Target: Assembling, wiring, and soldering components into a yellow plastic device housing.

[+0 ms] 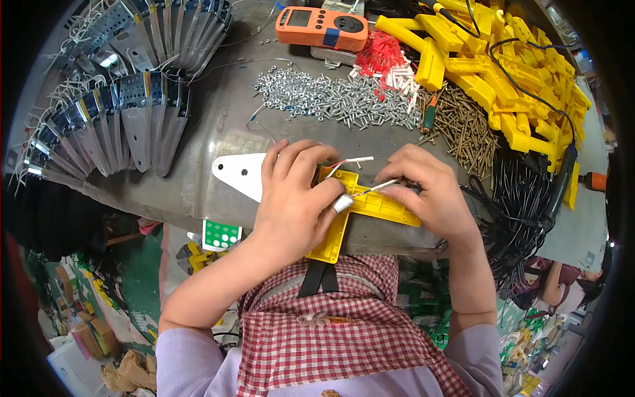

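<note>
My left hand [294,195] is closed over a yellow plastic housing [383,210], with its fingers curled at the joint to a white tapered plate [233,173] that has two holes. By my left thumb tip sits a small whitish wrapped piece [342,203]; I cannot tell whether it is tape on the thumb. My right hand [426,188] pinches a thin wire in a white sleeve [383,186] above the housing. Another white-sleeved wire [357,160], partly red, rises between my hands. The housing's lower arm points toward my apron.
Beyond my hands lie heaps of nuts [284,89], silver screws [370,102] and brass-coloured screws [466,129]. An orange meter [322,28] stands behind them. Yellow housings [516,79] and black cables [512,221] crowd the right. Fanned metal plates with wires [142,119] fill the left.
</note>
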A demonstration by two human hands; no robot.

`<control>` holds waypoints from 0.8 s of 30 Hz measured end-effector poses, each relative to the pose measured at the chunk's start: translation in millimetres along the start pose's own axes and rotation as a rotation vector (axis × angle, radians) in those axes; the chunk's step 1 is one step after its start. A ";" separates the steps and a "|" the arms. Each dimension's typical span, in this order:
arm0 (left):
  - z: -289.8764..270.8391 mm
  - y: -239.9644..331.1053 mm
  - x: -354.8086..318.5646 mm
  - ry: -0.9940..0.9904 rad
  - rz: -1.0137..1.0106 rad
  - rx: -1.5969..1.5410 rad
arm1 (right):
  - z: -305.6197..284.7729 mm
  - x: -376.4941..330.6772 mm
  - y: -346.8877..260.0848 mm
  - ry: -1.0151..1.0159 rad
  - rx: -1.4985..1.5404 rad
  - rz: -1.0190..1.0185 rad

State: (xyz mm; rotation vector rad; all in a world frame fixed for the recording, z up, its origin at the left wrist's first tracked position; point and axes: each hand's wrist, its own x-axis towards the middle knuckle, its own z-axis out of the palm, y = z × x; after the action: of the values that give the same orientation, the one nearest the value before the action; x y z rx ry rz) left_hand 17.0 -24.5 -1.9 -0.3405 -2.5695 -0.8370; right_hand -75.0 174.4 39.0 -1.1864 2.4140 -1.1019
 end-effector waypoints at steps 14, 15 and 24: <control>-1.6 -3.5 0.8 -0.084 -0.008 -0.001 | 5.2 8.9 0.7 -0.067 0.062 0.104; -1.8 -1.2 0.7 -0.085 -0.007 0.002 | 6.1 7.9 2.3 -0.029 0.045 0.056; 6.1 11.4 -30.6 0.074 0.129 0.279 | 26.7 12.0 9.5 0.092 -0.002 0.151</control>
State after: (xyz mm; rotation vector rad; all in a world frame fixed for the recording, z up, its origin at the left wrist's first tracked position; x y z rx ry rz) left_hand 46.1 -14.9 -14.6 -0.3769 -2.5198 -0.4297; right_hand -75.0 155.0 15.2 -0.9546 2.5263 -1.1309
